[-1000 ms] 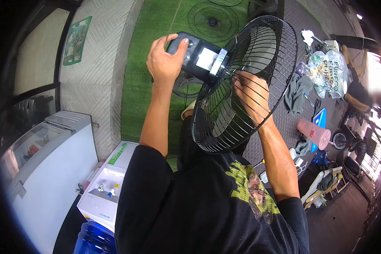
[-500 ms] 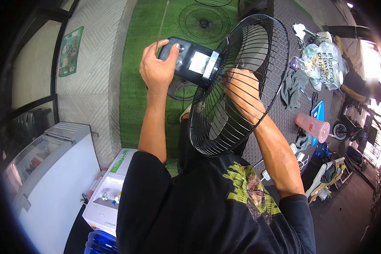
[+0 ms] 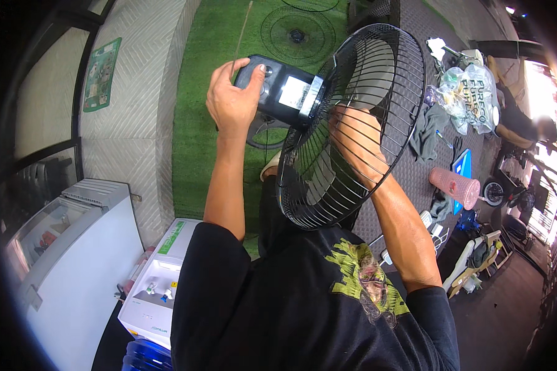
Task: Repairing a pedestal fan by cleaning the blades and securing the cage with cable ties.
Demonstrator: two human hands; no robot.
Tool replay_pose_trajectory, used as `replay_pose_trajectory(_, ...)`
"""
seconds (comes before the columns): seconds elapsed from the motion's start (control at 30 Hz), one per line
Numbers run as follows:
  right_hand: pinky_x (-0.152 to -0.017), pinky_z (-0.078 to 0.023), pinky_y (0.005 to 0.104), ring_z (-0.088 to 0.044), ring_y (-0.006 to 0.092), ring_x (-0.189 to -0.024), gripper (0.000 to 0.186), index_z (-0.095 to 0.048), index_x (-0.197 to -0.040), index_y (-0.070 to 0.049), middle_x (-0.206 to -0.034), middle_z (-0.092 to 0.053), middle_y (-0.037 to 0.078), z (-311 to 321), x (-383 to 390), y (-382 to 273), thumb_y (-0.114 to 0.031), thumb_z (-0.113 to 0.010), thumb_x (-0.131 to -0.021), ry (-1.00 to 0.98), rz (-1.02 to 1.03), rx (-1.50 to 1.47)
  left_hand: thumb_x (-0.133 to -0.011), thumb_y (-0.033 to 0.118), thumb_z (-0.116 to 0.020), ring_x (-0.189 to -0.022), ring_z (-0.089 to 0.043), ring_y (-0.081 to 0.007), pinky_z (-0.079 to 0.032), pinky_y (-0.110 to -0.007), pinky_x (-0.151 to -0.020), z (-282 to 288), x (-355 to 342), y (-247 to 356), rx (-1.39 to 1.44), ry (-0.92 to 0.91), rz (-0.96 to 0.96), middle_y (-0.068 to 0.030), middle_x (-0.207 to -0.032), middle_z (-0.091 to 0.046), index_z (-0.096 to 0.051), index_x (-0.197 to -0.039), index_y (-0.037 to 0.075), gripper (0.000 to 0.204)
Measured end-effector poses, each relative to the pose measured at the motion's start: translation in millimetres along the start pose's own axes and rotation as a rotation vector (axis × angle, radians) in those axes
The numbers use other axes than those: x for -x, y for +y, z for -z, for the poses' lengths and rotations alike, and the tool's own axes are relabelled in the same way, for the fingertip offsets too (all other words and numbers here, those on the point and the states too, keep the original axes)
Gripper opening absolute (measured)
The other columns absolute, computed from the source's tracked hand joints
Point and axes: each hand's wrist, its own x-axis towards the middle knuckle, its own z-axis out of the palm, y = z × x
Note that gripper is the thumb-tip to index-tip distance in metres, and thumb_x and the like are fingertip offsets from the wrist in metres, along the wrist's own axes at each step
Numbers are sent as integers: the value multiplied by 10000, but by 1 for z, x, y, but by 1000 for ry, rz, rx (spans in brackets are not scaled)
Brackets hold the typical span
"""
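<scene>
We note the black fan cage (image 3: 325,185) around the right hand (image 3: 358,137), whose finger closure we cannot tell, and, to its left, the motor housing (image 3: 277,93) clasped in the left hand (image 3: 230,99), whose slipping could, we judge, tip the cage.

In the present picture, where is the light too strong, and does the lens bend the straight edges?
Head view: near-white glare at the slatted opening on the right; visible bending where the pale wall meets the green turf; black corners; the fan near the middle fairly sharp.
</scene>
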Motion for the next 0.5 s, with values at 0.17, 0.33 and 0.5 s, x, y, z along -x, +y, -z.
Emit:
replay_pose_trajectory(0.17,-668,-512,269,-626,153,-761,162,-623,-858,-75,-832,-655,8,-5,-3,-5,-81,-664,-702,169,5,2,-728,333,-758,-974,-611,-281,-454,-356,-856,1,2,-2,-7,7,-14,-108,-1014,-649,-692,-948,92,332)
replay_pose_trajectory(0.33,-611,-493,326,-611,225,-688,121,-590,-786,-68,-726,-610,55,-6,-6,-4,-96,-644,-681,300,120,-25,-733,315,-758,-970,-613,-278,-453,-351,-856,0,1,-2,12,6,-17,-108,-1012,-650,-692,-947,88,319)
replay_pose_trajectory(0.5,-690,-491,253,-602,150,-782,134,-575,-905,-67,-862,-626,27,-28,-8,12,-134,-583,-790,-161,-176,-49,-735,308,-756,-971,-613,-275,-453,-351,-857,-3,-1,0,-3,6,-32,-109,-1016,-649,-692,-943,83,312)
